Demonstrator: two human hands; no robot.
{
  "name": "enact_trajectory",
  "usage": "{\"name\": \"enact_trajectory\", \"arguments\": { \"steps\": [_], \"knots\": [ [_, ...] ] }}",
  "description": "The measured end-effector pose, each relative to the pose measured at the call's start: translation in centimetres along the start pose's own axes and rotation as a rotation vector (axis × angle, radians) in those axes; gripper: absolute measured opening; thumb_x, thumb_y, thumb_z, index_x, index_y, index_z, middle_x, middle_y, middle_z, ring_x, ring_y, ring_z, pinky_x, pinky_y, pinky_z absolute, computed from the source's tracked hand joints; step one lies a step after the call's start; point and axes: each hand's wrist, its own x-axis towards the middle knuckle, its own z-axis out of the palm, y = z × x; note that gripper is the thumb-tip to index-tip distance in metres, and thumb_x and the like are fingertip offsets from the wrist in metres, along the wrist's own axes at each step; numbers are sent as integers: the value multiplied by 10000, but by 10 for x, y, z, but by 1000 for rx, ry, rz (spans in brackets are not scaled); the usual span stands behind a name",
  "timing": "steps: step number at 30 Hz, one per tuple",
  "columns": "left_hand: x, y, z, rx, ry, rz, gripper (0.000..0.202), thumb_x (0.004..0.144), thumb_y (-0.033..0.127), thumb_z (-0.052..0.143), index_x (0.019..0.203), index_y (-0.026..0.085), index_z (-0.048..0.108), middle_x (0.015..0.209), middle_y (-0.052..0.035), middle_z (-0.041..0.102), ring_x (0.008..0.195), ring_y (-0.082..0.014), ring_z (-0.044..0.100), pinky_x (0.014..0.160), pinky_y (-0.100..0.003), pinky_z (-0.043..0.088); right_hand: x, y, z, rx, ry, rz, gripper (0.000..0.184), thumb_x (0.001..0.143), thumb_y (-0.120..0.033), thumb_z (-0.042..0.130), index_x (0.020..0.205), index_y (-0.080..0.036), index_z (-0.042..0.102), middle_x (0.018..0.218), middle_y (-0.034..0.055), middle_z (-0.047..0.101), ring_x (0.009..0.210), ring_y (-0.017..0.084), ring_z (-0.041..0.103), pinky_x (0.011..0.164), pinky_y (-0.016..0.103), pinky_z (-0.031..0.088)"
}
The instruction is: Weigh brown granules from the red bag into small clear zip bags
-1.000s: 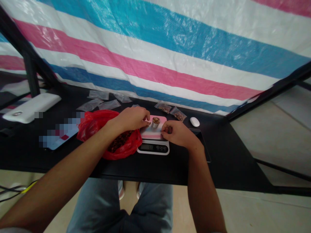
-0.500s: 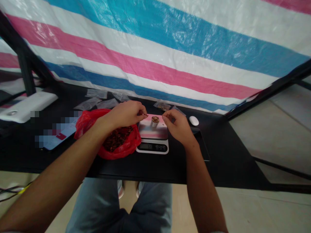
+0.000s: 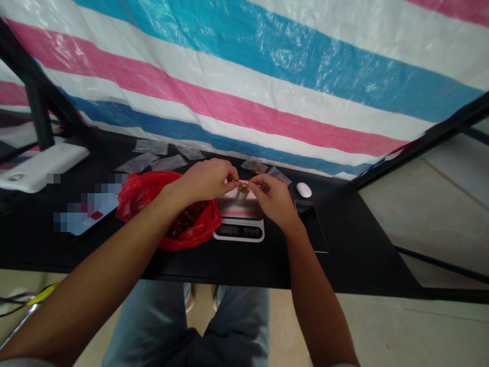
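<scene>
The left hand [image 3: 215, 179] and right hand [image 3: 277, 199] are at the top of a little cup [image 3: 242, 193], thumbs bent in; I can't tell if they pinch anything. The cup stands on a scale [image 3: 240, 231], beside a red bag [image 3: 136, 189].

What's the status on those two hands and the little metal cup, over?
Left hand, right hand: fingertips at small metal cup, grip unclear. Cup: upright on scale, brownish contents. Red bag: close left of scale, no visible obstruction.
</scene>
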Motion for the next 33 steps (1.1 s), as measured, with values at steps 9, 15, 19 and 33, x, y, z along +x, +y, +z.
{"name": "enact_trajectory", "arguments": {
  "steps": [9, 15, 19, 33],
  "knots": [
    [-2, 5, -3, 15, -11, 10, 343, 973, 420, 524, 1079, 278, 817, 1074, -43, 792, 935, -233, 717, 781, -302, 487, 0, -1, -1, -11, -9, -14, 141, 958, -260, 619, 974, -199, 745, 967, 58, 786, 864, 195, 686, 795, 320, 504],
    [-3, 4, 1, 3, -7, 13, 314, 953, 360, 539, 1081, 273, 812, 1098, -42, 781, 943, -220, 708, 776, -291, 483, 0, 0, -1, -25, 14, -61, 149, 952, -264, 621, 966, -192, 750, 952, 68, 780, 843, 200, 681, 762, 323, 500],
    [-5, 5, 1, -1, 4, 9, 300, 960, 372, 547, 1077, 274, 805, 1086, -37, 781, 939, -216, 707, 765, -291, 476, 0, 1, -1, -25, 27, -48, 157, 943, -258, 616, 998, -192, 747, 974, 68, 781, 847, 199, 680, 772, 325, 506],
    [-79, -30, -16, 183, -411, -257, 392, 774, 277, 743, 1155, 190, 765, 1158, -126, 776, 974, -308, 729, 804, -356, 533, 0, 3, -5, -90, 47, -27, 177, 941, -273, 595, 988, -212, 754, 940, 59, 772, 809, 202, 659, 792, 338, 513]
  ]
}}
